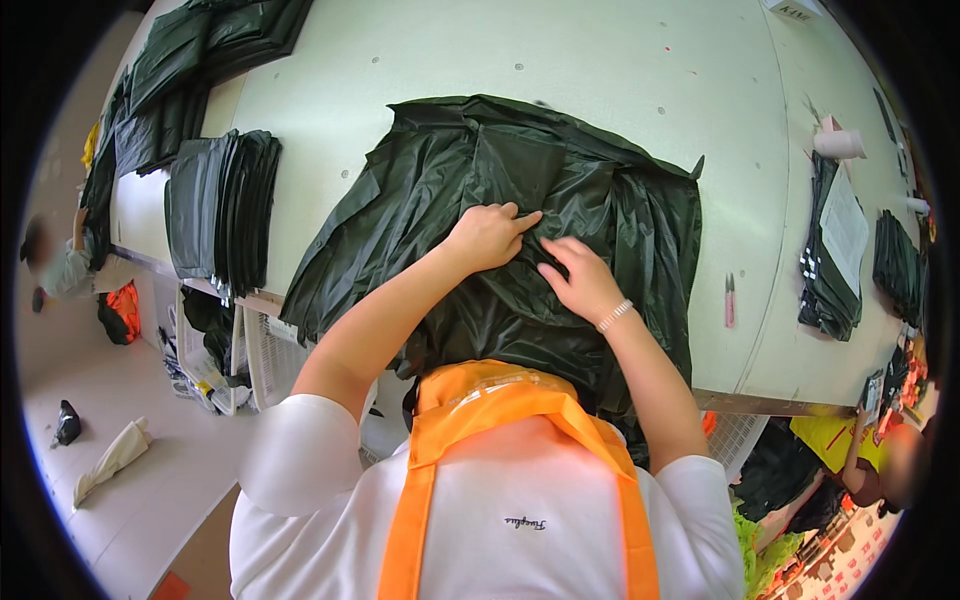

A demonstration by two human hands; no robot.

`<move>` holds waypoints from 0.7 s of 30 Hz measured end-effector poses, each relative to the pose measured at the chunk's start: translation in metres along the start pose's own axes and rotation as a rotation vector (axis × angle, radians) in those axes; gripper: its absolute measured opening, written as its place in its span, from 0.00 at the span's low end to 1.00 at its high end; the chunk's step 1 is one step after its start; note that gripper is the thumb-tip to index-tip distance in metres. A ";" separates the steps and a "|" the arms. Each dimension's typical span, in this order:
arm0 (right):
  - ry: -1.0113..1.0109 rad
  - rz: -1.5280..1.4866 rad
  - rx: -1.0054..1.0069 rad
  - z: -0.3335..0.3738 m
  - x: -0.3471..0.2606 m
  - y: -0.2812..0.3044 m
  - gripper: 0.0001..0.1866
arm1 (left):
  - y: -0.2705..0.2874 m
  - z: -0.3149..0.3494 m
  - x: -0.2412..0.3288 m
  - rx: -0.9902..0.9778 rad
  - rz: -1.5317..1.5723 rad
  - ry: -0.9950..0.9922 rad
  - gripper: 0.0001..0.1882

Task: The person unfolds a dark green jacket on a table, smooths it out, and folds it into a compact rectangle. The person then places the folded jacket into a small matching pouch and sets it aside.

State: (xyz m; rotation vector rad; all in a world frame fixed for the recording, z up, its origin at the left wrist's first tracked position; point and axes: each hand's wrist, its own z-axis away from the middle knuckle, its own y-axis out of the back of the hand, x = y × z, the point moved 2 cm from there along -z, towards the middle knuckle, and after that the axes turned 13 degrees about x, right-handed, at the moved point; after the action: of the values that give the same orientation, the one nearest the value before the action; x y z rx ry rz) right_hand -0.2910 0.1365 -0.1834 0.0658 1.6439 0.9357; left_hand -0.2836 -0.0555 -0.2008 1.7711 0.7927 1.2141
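A dark green garment (400, 220) of thin, shiny cloth lies spread and wrinkled on the pale table in front of me. Both hands rest near its middle. My left hand (488, 238) lies on the cloth with its index finger stretched to the right and other fingers bent; its thumb is hidden. Just right of it, my right hand (580, 282) touches the cloth, thumb and fingers apart, with nothing visible between them. The garment's near edge hangs against my orange apron (495, 385).
Folded dark green garments stand in a stack (220, 210) at the left, with a larger pile (205, 50) behind. Pink-handled snips (730, 300) lie to the right. Farther right are dark bundles with a paper sheet (845, 225) and a thread cone (838, 143). People work at both sides.
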 end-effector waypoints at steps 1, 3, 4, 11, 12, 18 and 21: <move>0.121 0.066 -0.050 0.010 -0.004 0.011 0.31 | 0.000 0.002 -0.002 0.001 -0.001 -0.004 0.23; 0.269 0.228 -0.191 0.032 -0.022 0.033 0.41 | 0.000 0.003 -0.003 -0.024 0.045 0.043 0.21; 0.287 0.355 -0.216 0.043 -0.028 0.034 0.41 | 0.001 0.002 -0.003 -0.037 0.068 0.063 0.20; -0.316 0.297 0.025 -0.013 0.013 -0.007 0.20 | 0.002 -0.016 -0.026 -0.449 0.424 0.541 0.32; -0.335 0.335 0.041 -0.032 0.018 -0.009 0.20 | 0.008 -0.019 -0.028 -0.475 0.536 0.753 0.32; -0.478 0.390 -0.203 -0.067 0.046 -0.012 0.25 | 0.040 0.000 0.040 -0.015 -0.029 -0.240 0.34; -0.091 0.519 0.160 -0.048 -0.016 0.003 0.19 | 0.000 0.024 0.020 -0.056 -0.012 -0.166 0.21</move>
State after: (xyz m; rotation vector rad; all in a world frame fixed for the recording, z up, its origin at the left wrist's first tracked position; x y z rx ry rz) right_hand -0.3274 0.1048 -0.1688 0.6614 1.6429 1.1634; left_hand -0.2540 -0.0453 -0.1966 1.7922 0.6660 1.0553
